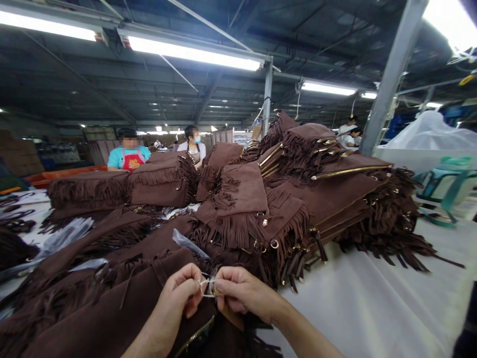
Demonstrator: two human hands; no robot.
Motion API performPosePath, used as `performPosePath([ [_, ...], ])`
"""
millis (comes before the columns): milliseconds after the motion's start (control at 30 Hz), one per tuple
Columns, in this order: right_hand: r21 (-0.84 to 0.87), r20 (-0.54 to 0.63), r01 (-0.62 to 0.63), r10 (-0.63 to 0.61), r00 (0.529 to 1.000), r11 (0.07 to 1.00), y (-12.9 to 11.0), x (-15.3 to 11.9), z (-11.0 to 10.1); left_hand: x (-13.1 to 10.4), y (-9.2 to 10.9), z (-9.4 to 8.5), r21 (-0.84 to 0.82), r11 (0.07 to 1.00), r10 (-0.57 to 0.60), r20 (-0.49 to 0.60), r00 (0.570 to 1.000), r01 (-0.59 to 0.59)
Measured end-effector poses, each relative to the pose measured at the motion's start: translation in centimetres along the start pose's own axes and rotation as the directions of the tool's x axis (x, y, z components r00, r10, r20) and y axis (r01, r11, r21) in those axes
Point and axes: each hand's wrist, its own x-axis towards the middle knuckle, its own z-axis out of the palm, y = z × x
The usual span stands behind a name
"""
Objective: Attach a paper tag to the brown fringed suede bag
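Observation:
My left hand [182,291] and my right hand [238,292] meet at the bottom centre, both pinching a small clear plastic wrap [207,287] around what looks like a metal ring. Directly under the hands lies a brown suede fringed bag [112,313] with a gold zipper [194,337] showing at its lower edge. What the wrap is attached to is hidden by my fingers.
A big heap of brown fringed bags [261,199] with gold hardware covers the white table [372,303]. Clear plastic sleeves [63,238] lie at the left. Two people [128,154] stand behind the heap, others further back. A grey post [391,74] rises at right.

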Motion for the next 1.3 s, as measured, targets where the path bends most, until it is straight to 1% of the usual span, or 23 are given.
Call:
performPosePath([
  [100, 0.008, 0.087, -0.007, 0.006, 0.996, 1.000, -0.6, -0.7, -0.8, -0.2, 0.6, 0.0, -0.074, 0.996, -0.055, 0.018, 0.998, 0.056],
  [200, -0.012, 0.120, 0.009, -0.007, 0.993, 1.000, -0.6, -1.3, -1.2, -0.5, 1.2, 0.0, -0.100, 0.990, -0.091, 0.049, 0.995, 0.095],
  [267, -0.086, 0.097, 0.078, -0.070, 0.993, 0.993, -0.3, -1.4, -1.2, -0.7, 1.2, -0.1, -0.116, 0.989, -0.088, 0.036, 0.996, 0.091],
  [333, -0.241, 0.029, 0.170, -0.168, 0.985, 0.956, 0.1, -1.4, -1.2, -0.7, 1.0, -0.3, -0.154, 0.985, -0.074, 0.002, 0.997, 0.074],
  [367, -0.318, -0.007, 0.189, -0.202, 0.979, 0.929, 0.3, -1.4, -1.3, -0.7, 0.7, -0.5, -0.178, 0.982, -0.069, -0.013, 0.998, 0.065],
  [400, -0.379, -0.039, 0.183, -0.213, 0.976, 0.907, 0.4, -1.4, -1.3, -0.6, 0.4, -0.7, -0.199, 0.978, -0.065, -0.025, 0.998, 0.059],
  [533, -0.517, -0.123, 0.064, -0.148, 0.981, 0.854, 0.6, -1.8, -1.4, 0.1, -0.9, -1.3, -0.220, 0.975, -0.045, -0.024, 0.999, 0.039],
  [600, -0.599, -0.119, 0.071, -0.176, 0.977, 0.798, 0.4, -2.0, -1.2, 0.4, -1.3, -1.4, -0.200, 0.979, -0.038, -0.016, 0.999, 0.034],
  [633, -0.607, -0.104, 0.093, -0.195, 0.975, 0.789, 0.3, -2.1, -1.1, 0.5, -1.4, -1.4, -0.182, 0.982, -0.044, -0.004, 0.999, 0.042],
  [700, -0.488, -0.074, 0.142, -0.203, 0.976, 0.861, 0.0, -2.2, -1.0, 0.5, -1.4, -1.4, -0.127, 0.990, -0.054, 0.034, 0.998, 0.058],
  [767, -0.253, -0.082, 0.151, -0.177, 0.981, 0.956, -0.3, -2.3, -1.2, 0.2, -1.0, -1.7, -0.042, 0.997, -0.059, 0.083, 0.995, 0.063],
  [800, -0.135, -0.076, 0.143, -0.154, 0.985, 0.981, -0.5, -2.4, -1.4, 0.0, -0.8, -1.9, 0.011, 0.998, -0.060, 0.106, 0.993, 0.060],
  [833, -0.029, -0.052, 0.127, -0.128, 0.990, 0.992, -0.6, -2.4, -1.7, -0.3, -0.5, -2.1, 0.062, 0.997, -0.060, 0.129, 0.990, 0.053],
  [900, 0.123, 0.056, 0.085, -0.092, 0.994, 0.989, -0.7, -2.4, -2.0, -0.7, 0.0, -2.5, 0.132, 0.990, -0.068, 0.182, 0.981, 0.044],
  [933, 0.169, 0.118, 0.067, -0.088, 0.989, 0.983, -0.7, -2.4, -2.0, -0.9, 0.3, -2.6, 0.132, 0.990, -0.076, 0.206, 0.976, 0.049],
  [967, 0.183, 0.147, 0.067, -0.095, 0.985, 0.981, -0.6, -2.3, -1.8, -1.1, 0.5, -2.7, 0.107, 0.992, -0.084, 0.224, 0.971, 0.062],
  [1000, 0.161, 0.131, 0.091, -0.112, 0.985, 0.983, -0.6, -2.2, -1.6, -1.3, 0.8, -2.7, 0.059, 0.995, -0.089, 0.236, 0.968, 0.077],
  [1067, 0.007, -0.005, 0.200, -0.200, 0.980, 0.980, -0.4, -1.8, -0.7, -1.6, 1.2, -2.5, -0.074, 0.992, -0.078, 0.234, 0.969, 0.098],
  [1100, -0.112, -0.093, 0.260, -0.271, 0.958, 0.959, -0.2, -1.6, -0.2, -1.8, 1.4, -2.4, -0.139, 0.985, -0.072, 0.225, 0.972, 0.105],
  [1133, -0.244, -0.171, 0.304, -0.350, 0.921, 0.921, 0.0, -1.4, 0.4, -1.9, 1.5, -2.3, -0.191, 0.976, -0.064, 0.209, 0.976, 0.105],
  [1200, -0.510, -0.260, 0.323, -0.500, 0.826, 0.798, 0.4, -1.1, 1.2, -2.0, 1.5, -2.2, -0.241, 0.966, -0.050, 0.162, 0.985, 0.089],
  [1267, -0.720, -0.246, 0.279, -0.609, 0.754, 0.635, 0.7, -0.8, 1.7, -2.0, 1.3, -2.2, -0.229, 0.972, -0.028, 0.113, 0.993, 0.054],
  [1300, -0.785, -0.201, 0.271, -0.644, 0.738, 0.556, 0.9, -0.7, 1.8, -1.9, 1.2, -2.3, -0.206, 0.978, -0.008, 0.099, 0.995, 0.028],
])
